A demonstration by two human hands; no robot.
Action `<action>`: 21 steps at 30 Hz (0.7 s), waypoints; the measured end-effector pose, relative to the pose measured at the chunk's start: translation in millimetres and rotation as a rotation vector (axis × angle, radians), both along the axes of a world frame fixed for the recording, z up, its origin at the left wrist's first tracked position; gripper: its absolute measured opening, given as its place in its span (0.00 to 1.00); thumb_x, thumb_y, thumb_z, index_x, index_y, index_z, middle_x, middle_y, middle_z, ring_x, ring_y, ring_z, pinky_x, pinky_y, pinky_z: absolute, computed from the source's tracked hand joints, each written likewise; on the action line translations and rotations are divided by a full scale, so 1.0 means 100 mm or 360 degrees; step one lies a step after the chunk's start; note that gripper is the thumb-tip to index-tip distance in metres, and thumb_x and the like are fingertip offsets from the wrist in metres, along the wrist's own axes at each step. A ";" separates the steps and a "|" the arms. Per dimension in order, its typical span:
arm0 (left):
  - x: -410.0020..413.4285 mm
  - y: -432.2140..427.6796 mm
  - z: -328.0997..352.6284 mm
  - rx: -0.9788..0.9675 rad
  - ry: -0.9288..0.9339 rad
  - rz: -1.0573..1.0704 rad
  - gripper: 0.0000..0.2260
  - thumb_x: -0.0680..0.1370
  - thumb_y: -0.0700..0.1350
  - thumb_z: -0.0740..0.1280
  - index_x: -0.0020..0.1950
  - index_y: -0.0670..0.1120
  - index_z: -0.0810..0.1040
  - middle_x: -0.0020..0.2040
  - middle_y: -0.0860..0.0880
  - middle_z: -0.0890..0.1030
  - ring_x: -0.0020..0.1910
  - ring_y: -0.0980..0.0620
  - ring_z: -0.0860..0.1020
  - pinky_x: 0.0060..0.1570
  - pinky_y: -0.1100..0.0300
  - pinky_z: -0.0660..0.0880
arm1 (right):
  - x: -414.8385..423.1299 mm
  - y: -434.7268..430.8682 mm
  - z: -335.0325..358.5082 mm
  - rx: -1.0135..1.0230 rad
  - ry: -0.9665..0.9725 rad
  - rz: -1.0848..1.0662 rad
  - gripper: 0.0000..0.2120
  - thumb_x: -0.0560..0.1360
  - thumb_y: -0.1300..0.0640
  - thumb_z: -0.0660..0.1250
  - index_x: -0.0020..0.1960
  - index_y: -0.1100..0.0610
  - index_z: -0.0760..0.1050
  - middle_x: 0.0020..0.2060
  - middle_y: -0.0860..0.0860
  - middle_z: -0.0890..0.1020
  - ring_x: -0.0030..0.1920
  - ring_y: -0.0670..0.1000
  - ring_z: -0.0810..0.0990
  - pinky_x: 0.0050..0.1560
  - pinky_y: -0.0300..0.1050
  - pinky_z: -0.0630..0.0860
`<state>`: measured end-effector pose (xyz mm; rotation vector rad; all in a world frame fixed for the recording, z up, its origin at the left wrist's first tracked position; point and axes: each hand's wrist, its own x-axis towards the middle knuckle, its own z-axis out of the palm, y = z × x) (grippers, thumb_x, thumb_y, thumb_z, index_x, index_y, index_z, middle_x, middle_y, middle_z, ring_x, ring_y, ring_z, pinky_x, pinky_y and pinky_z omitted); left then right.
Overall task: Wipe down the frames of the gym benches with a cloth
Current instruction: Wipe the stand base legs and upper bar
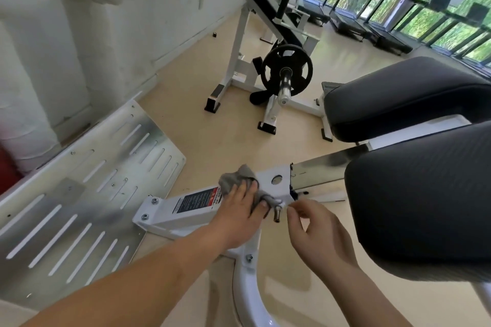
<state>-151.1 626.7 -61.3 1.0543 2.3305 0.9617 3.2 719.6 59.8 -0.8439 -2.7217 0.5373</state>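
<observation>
Where the cloth (233, 180) lies: on the white frame (265, 176), under the left hand (239, 218), fingers (248, 191) flat.
Right hand (316, 231): fingers pinched narrow; holding what, I cannot tell.
Feel: soft, light; palm it.

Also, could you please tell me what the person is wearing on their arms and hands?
No sleeves, gloves, rings, watch or wristbands show: the left hand and right hand are ungloved, and the left forearm and right forearm are uncovered to the picture's edge.
</observation>
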 end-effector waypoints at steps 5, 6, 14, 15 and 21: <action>-0.05 0.19 0.15 0.0301 -0.0012 -0.0063 0.26 0.86 0.60 0.49 0.83 0.56 0.53 0.82 0.58 0.50 0.81 0.58 0.43 0.78 0.59 0.43 | -0.08 -0.02 -0.10 0.0171 0.0254 0.0241 0.09 0.80 0.55 0.66 0.57 0.44 0.78 0.51 0.35 0.76 0.53 0.40 0.75 0.46 0.35 0.72; -0.12 0.14 0.00 0.0235 -0.0063 0.0011 0.26 0.86 0.61 0.49 0.84 0.58 0.52 0.83 0.57 0.49 0.82 0.56 0.44 0.80 0.56 0.45 | -0.11 -0.01 -0.11 0.0174 0.0235 0.0236 0.10 0.80 0.54 0.65 0.60 0.44 0.77 0.52 0.34 0.76 0.55 0.40 0.75 0.47 0.37 0.72; -0.09 -0.15 0.08 0.0179 -0.0162 -0.0006 0.25 0.87 0.51 0.54 0.83 0.48 0.56 0.83 0.47 0.56 0.82 0.45 0.53 0.80 0.50 0.53 | -0.58 -0.40 -0.03 0.0092 0.0147 0.0212 0.15 0.81 0.54 0.62 0.66 0.47 0.76 0.60 0.42 0.77 0.63 0.46 0.73 0.55 0.47 0.75; -0.08 -0.16 0.10 0.0258 -0.0170 -0.0065 0.24 0.86 0.50 0.54 0.82 0.46 0.58 0.83 0.47 0.58 0.82 0.47 0.55 0.80 0.51 0.53 | -0.62 -0.48 -0.02 0.0094 0.0163 0.0231 0.15 0.81 0.55 0.62 0.66 0.47 0.76 0.59 0.43 0.78 0.62 0.46 0.74 0.55 0.48 0.75; -0.32 -0.64 -0.60 -0.0001 -0.0167 0.0188 0.27 0.86 0.57 0.52 0.84 0.53 0.51 0.84 0.54 0.52 0.83 0.51 0.50 0.79 0.51 0.54 | -0.89 -0.55 -0.18 0.0143 -0.0131 0.0256 0.19 0.82 0.52 0.58 0.73 0.47 0.69 0.69 0.44 0.73 0.65 0.49 0.75 0.57 0.48 0.73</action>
